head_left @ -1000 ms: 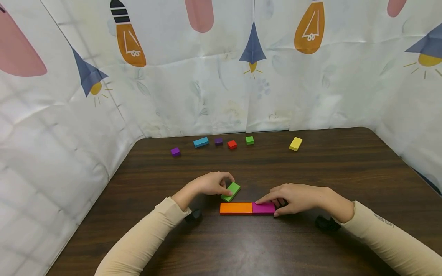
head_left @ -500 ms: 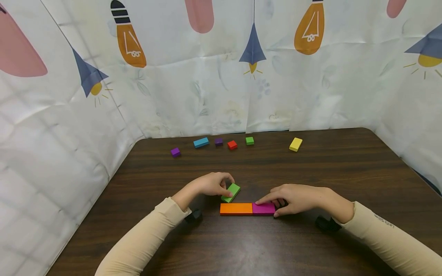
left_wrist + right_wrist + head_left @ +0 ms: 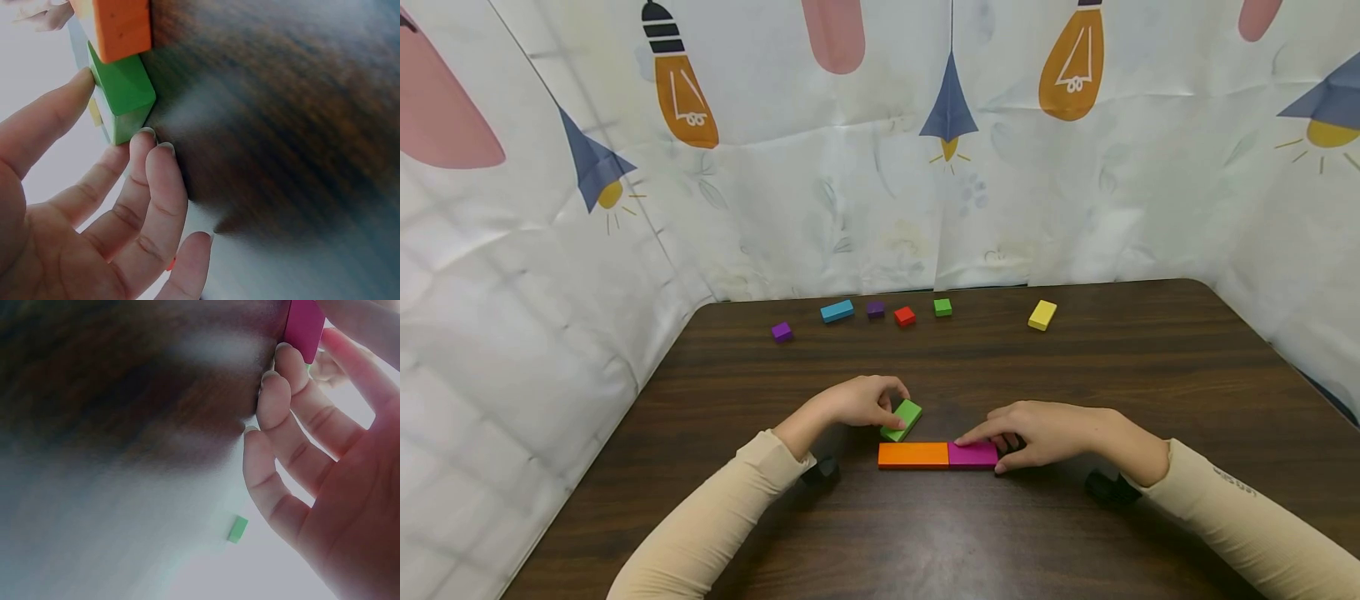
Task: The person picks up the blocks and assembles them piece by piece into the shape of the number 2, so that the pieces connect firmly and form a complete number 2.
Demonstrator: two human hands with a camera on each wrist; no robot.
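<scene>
My left hand [image 3: 861, 401] pinches a green rectangular block [image 3: 904, 419] between thumb and fingers; it lies slanted on the table just behind an orange block [image 3: 913, 455]. In the left wrist view the green block [image 3: 125, 94] has the thumb at one side and fingertips at its end, close to the orange block [image 3: 122, 28]. A magenta block [image 3: 972, 456] sits end to end with the orange one, forming a straight bar. My right hand [image 3: 1037, 429] grips the magenta block, index fingertip on its top and thumb at its right front corner. In the right wrist view, fingertips meet the magenta block [image 3: 304, 331].
Along the back of the dark wooden table [image 3: 910, 533] lie two purple blocks [image 3: 782, 332], a blue block [image 3: 837, 312], a red block [image 3: 905, 316], a small green block [image 3: 942, 307] and a yellow block [image 3: 1042, 315]. A patterned curtain [image 3: 850, 208] hangs behind.
</scene>
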